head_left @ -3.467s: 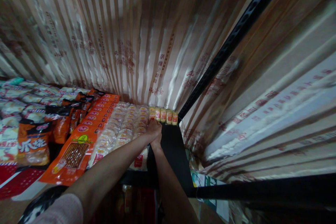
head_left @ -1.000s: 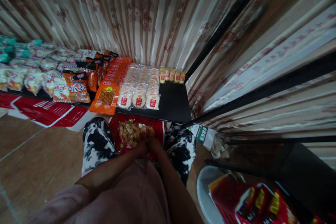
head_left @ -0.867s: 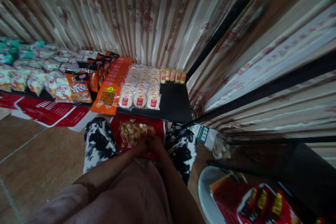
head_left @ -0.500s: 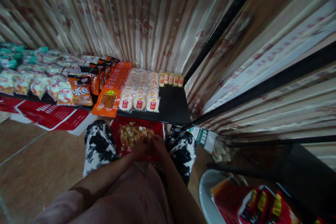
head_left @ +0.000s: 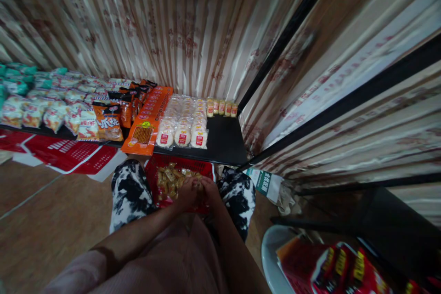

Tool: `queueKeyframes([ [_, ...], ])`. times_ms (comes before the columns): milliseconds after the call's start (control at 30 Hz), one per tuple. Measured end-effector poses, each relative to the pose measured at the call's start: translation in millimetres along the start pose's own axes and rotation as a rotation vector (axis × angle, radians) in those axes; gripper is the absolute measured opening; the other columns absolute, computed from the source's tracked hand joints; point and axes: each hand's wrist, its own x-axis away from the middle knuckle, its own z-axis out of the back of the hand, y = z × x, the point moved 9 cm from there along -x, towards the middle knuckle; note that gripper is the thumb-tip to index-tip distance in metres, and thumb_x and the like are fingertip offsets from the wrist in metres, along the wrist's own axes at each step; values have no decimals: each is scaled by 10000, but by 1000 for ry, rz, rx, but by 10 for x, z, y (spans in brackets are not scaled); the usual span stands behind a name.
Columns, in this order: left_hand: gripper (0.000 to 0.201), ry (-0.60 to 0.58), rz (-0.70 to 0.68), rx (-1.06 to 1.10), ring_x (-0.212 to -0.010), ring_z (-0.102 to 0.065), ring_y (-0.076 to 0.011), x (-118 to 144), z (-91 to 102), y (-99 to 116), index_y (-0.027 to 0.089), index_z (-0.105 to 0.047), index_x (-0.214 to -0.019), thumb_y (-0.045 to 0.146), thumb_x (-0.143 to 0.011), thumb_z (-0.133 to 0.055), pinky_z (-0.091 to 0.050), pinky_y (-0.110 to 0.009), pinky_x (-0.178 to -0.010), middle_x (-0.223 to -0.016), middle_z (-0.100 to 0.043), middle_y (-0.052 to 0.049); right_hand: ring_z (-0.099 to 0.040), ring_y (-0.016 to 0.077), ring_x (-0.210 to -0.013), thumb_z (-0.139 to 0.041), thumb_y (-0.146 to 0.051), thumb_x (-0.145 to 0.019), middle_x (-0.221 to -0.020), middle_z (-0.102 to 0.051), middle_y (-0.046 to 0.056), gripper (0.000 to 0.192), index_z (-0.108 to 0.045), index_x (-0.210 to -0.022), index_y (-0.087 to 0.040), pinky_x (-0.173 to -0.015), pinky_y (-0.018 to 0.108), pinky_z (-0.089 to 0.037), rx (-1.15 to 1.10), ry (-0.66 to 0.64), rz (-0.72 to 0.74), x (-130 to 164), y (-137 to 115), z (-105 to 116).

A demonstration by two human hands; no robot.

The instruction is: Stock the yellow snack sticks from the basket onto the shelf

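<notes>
Between my knees stands a red plastic basket point(head_left: 206, 168) with a heap of small gold-wrapped snacks point(head_left: 169, 179) in it. My left hand point(head_left: 187, 192) is over the right part of the heap, fingers curled around some of these packets. Close beside it, almost touching, my right hand point(head_left: 208, 188) is closed on packets too. Gold wrapping shows between the two hands; how many pieces they hold is hidden. On the black shelf point(head_left: 225, 138) ahead, a short row of the same kind of small packets point(head_left: 222, 107) stands upright at the back right.
Left along the shelf are round white rice crackers point(head_left: 182, 135) in clear wrap, an orange snack bag point(head_left: 143, 133) and several chip bags point(head_left: 86, 119). A striped curtain point(head_left: 193, 32) hangs behind. At lower right a white tub point(head_left: 272, 252) holds red packages point(head_left: 303, 262).
Both hands have stayed in the basket, drawing slightly closer over the packets. The view has shifted a little; the shelf goods look unchanged.
</notes>
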Motion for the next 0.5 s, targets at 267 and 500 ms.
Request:
queueKeyframes([
  [267, 351, 6, 13, 159, -947, -586, -156, 7, 106, 151, 157, -581, -1023, 92, -718, -419, -452, -287, -893, -1011, -640, -61, -604, 164, -562, -693, -341, -478, -639, -665, -6, 374, -589, -808, -201, -610, 301, -497, -147, 82, -39, -27, -126, 94],
  [500, 249, 31, -63, 221, -918, -587, -154, 20, 174, 283, 173, -598, -936, 137, -750, -437, -464, -283, -854, -988, -628, -55, -656, 195, -707, -727, -320, -510, -766, -711, 33, 365, -649, -844, -194, -672, 315, -523, -145, 100, 56, -5, -392, 183],
])
